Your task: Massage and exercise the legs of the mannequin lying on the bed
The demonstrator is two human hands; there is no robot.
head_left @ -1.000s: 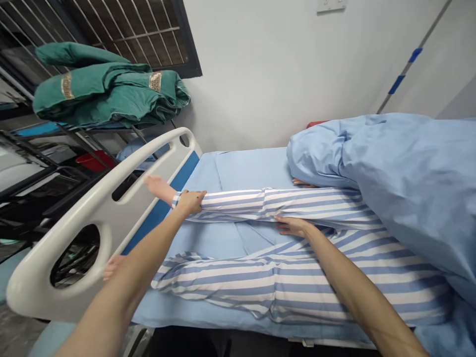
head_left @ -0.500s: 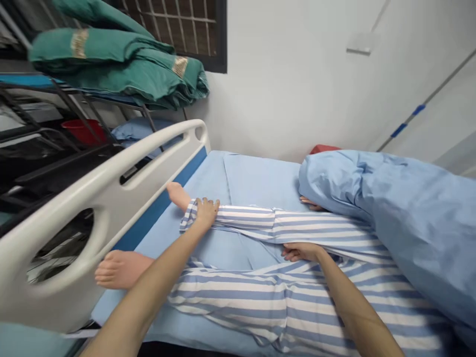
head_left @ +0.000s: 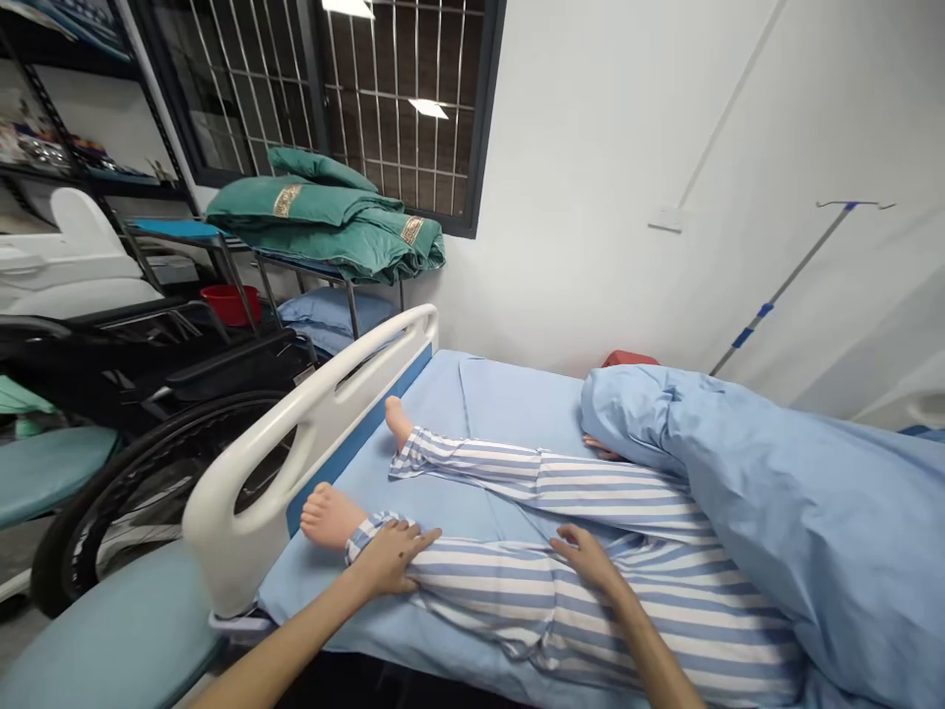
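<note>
- The left hand (head_left: 391, 558) lies palm down, fingers spread and unclenched, over the near shin of the striped trousers (head_left: 502, 586), just above the bare near foot (head_left: 329, 516).
- The right hand (head_left: 585, 556) is loosely open, fingers slightly bent, by the near knee; contact is unclear.
- The trousers lie along the bed (head_left: 509, 394), their upper end hidden under the blue quilt (head_left: 775, 483).
- Both forearms are cut off below.

Green bedding (head_left: 332, 222) lies near a barred window (head_left: 399, 108), above a red basin (head_left: 230, 304)
</note>
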